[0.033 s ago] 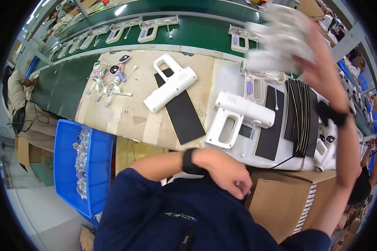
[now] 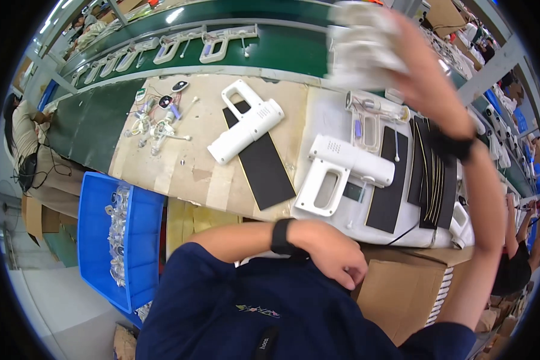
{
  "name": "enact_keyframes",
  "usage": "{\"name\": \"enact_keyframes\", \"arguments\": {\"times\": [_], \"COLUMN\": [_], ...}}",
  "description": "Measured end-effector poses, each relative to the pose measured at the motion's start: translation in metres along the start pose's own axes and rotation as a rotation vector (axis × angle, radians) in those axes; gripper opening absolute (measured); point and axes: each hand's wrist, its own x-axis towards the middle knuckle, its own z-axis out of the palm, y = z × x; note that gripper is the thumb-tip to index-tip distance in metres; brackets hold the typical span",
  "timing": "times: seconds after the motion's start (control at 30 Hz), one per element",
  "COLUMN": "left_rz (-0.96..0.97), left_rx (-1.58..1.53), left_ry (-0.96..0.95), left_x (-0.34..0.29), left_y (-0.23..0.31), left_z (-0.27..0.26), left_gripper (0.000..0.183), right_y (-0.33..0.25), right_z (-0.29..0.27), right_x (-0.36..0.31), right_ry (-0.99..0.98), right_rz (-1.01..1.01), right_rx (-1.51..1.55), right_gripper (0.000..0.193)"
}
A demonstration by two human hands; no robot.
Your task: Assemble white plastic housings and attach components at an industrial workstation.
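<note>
My raised right hand (image 2: 415, 72) grips a blurred stack of white plastic pieces (image 2: 366, 51) above the far right of the bench, over the green conveyor (image 2: 294, 51). Their exact kind is smeared by motion. Close to my waist, my left hand (image 2: 335, 255) is curled at the bench's near edge; whatever its fingers hold, if anything, is hidden. A white gun-shaped housing (image 2: 333, 171) lies just beyond it, partly over a black strip (image 2: 387, 198). Another white gun-shaped housing (image 2: 246, 135) rests across a black strip (image 2: 267, 174). Behind the nearer one sits an opened housing half (image 2: 366, 123) with parts inside.
Several black strips (image 2: 429, 180) are stacked at the right. Wired parts (image 2: 156, 123) lie at the bench's left. A blue bin (image 2: 144, 240) of small parts stands below, a cardboard box (image 2: 396, 291) at the front right. Housing halves (image 2: 213, 48) line the conveyor. A co-worker (image 2: 39, 147) is at left.
My right hand has moved left with the white stack. The left hand has shifted slightly right, still curled. The housings on the bench stay put.
</note>
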Motion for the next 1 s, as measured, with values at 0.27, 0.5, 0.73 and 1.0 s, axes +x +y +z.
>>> {"name": "enact_keyframes", "arguments": {"times": [0.27, 0.5, 0.73, 1.0], "left_rz": [0.060, -0.024, 0.027, 0.081], "left_rx": [0.035, -0.157, 0.074, -0.116], "left_ry": [0.471, 1.058, 1.255, 1.226], "left_x": [-0.055, -0.122, -0.132, -0.088], "left_y": [0.034, 0.033, 0.051, 0.002], "left_z": [-0.055, -0.062, -0.107, -0.221], "left_gripper": [0.019, 0.009, 0.019, 0.027], "right_y": [-0.008, -0.071, 0.045, 0.112], "right_z": [0.248, 0.279, 0.123, -0.088], "right_x": [0.038, 0.019, -0.011, -0.295], "right_ry": [0.130, -0.072, -0.014, -0.891], "right_rz": [-0.070, -0.067, 0.003, 1.430], "right_rx": [-0.332, -0.026, 0.216, -0.257], "right_gripper": [0.055, 0.086, 0.056, 0.132]}}
